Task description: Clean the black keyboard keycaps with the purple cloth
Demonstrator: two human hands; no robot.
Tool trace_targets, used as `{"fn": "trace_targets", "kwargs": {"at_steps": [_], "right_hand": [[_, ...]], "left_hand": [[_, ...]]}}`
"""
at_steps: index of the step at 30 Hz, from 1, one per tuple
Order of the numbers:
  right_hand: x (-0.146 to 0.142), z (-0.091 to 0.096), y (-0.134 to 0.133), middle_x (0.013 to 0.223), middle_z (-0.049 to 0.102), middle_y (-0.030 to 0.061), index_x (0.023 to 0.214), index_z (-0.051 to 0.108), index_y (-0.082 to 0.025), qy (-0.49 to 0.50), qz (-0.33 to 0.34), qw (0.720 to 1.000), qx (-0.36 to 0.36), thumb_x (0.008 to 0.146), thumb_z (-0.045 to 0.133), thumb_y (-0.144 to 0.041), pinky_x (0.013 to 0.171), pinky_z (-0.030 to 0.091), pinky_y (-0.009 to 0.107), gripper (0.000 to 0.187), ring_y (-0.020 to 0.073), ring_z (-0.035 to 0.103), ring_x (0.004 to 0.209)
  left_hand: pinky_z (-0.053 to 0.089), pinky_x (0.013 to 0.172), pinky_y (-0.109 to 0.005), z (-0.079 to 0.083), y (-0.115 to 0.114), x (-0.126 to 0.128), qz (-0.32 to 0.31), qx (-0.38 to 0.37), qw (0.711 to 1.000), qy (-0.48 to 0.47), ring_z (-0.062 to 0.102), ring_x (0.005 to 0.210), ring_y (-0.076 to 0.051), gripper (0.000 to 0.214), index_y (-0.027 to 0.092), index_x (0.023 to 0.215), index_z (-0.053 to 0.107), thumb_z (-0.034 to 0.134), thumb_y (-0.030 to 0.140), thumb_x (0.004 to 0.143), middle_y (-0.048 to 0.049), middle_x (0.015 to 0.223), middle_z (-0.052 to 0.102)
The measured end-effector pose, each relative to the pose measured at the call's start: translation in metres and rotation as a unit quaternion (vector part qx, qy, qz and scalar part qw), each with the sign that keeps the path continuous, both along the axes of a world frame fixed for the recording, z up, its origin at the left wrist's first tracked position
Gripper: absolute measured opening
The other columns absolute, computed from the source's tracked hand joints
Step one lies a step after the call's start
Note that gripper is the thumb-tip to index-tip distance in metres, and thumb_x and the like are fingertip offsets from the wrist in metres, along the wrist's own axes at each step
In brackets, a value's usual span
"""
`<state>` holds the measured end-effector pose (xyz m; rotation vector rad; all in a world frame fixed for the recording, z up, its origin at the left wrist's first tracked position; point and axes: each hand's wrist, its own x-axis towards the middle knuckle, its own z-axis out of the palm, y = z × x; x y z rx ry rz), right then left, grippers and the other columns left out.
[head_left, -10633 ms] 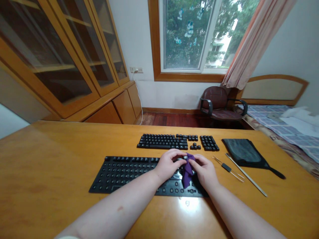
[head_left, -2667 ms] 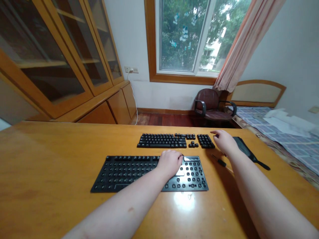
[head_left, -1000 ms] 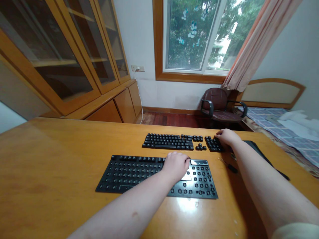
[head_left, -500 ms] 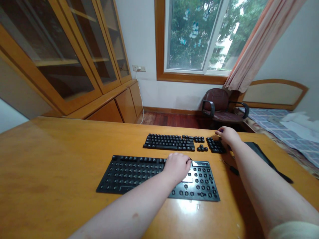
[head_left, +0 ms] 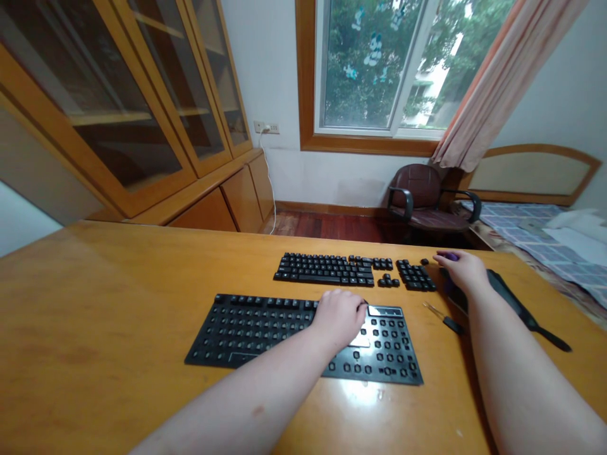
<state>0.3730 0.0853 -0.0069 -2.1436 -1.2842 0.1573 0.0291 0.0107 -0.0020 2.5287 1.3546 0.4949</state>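
Note:
A black keyboard point(head_left: 265, 325) with bare key sockets lies on the desk; keycaps still stand along its top row. My left hand point(head_left: 340, 319) rests on it with fingers curled at the top edge; the fingertips are partly hidden. At the far right, my right hand point(head_left: 463, 272) is closed around a small purple thing point(head_left: 450, 256), its kind unclear. Loose black keycaps point(head_left: 325, 270) lie in keyboard order behind the keyboard, with the number-pad keycaps point(head_left: 416, 276) and a single keycap point(head_left: 424, 261) left of my right hand. A wire keycap puller point(head_left: 449, 323) with a black handle lies nearer me.
A flat dark thing with a narrow handle point(head_left: 521, 314) lies beside my right forearm. The wooden desk point(head_left: 118, 303) extends to the left. Beyond its far edge stand a maroon armchair point(head_left: 420, 196), a bed point(head_left: 521, 221) and a glass-doored cabinet point(head_left: 190, 164).
My right hand has moved right with the purple thing, uncovering the number-pad keycaps and a single keycap. My left hand has stayed on the keyboard. The view has shifted slightly.

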Motion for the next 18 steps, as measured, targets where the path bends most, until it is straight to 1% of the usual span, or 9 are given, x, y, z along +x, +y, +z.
{"fn": "trace_targets", "kwargs": {"at_steps": [4,8,10,11,13,16,18], "right_hand": [[-0.001,-0.002,0.002,0.084,0.071,0.0087,0.09,0.072,-0.017,-0.027,0.048,0.998,-0.002,0.069,0.064,-0.035,0.068,0.046,0.033,0.028,0.0255,0.063,0.08],[-0.002,-0.003,0.006,0.095,0.068,0.0088,0.09,0.071,-0.018,-0.084,0.112,0.99,0.024,0.071,0.061,-0.033,0.076,0.046,0.034,0.026,0.0255,0.061,0.089],[-0.003,-0.005,0.007,0.097,0.067,0.0081,0.092,0.071,-0.019,-0.097,0.143,0.984,0.03,0.071,0.06,-0.031,0.078,0.046,0.033,0.026,0.0244,0.061,0.09],[-0.004,-0.005,0.007,0.096,0.067,0.0076,0.093,0.07,-0.019,-0.094,0.149,0.984,0.029,0.071,0.061,-0.031,0.077,0.046,0.033,0.027,0.024,0.061,0.089],[-0.006,-0.006,0.007,0.091,0.068,0.0065,0.095,0.068,-0.02,-0.078,0.141,0.987,0.022,0.069,0.064,-0.032,0.073,0.047,0.033,0.029,0.0236,0.062,0.084],[-0.009,-0.008,0.009,0.082,0.069,0.0052,0.087,0.068,-0.021,-0.064,0.126,0.99,0.007,0.068,0.065,-0.034,0.069,0.047,0.033,0.024,0.0234,0.062,0.078],[-0.01,-0.009,0.01,0.082,0.069,0.0052,0.084,0.069,-0.021,-0.066,0.141,0.988,0.002,0.07,0.063,-0.033,0.07,0.047,0.033,0.019,0.0231,0.062,0.079]], "left_hand": [[0.044,0.074,-0.036,0.001,0.0,0.0,0.007,0.0,1.0,0.0,0.06,0.084,-0.023,0.029,0.023,0.092,0.068,0.041,0.033,0.088,-0.0041,0.088,0.069],[0.043,0.076,-0.036,0.001,0.0,0.001,0.006,0.001,1.0,-0.003,0.06,0.085,-0.022,0.029,0.023,0.092,0.068,0.041,0.033,0.088,-0.0039,0.087,0.069],[0.043,0.076,-0.037,0.001,0.0,0.001,0.003,0.002,1.0,-0.004,0.06,0.085,-0.023,0.029,0.023,0.092,0.068,0.041,0.033,0.088,-0.0037,0.087,0.069],[0.043,0.076,-0.037,0.002,0.0,0.001,0.003,0.002,1.0,-0.004,0.06,0.085,-0.023,0.029,0.023,0.092,0.068,0.041,0.033,0.088,-0.0036,0.087,0.069],[0.043,0.076,-0.036,0.001,0.0,0.0,0.004,0.001,1.0,-0.004,0.06,0.085,-0.022,0.029,0.023,0.092,0.068,0.041,0.033,0.088,-0.0036,0.087,0.069],[0.043,0.076,-0.036,0.001,0.0,0.0,0.005,0.0,1.0,-0.004,0.06,0.085,-0.022,0.029,0.024,0.093,0.068,0.041,0.033,0.089,-0.0037,0.087,0.069],[0.043,0.076,-0.036,0.001,0.0,0.0,0.004,0.0,1.0,-0.005,0.06,0.085,-0.022,0.029,0.024,0.093,0.068,0.041,0.034,0.089,-0.0037,0.087,0.069]]}}
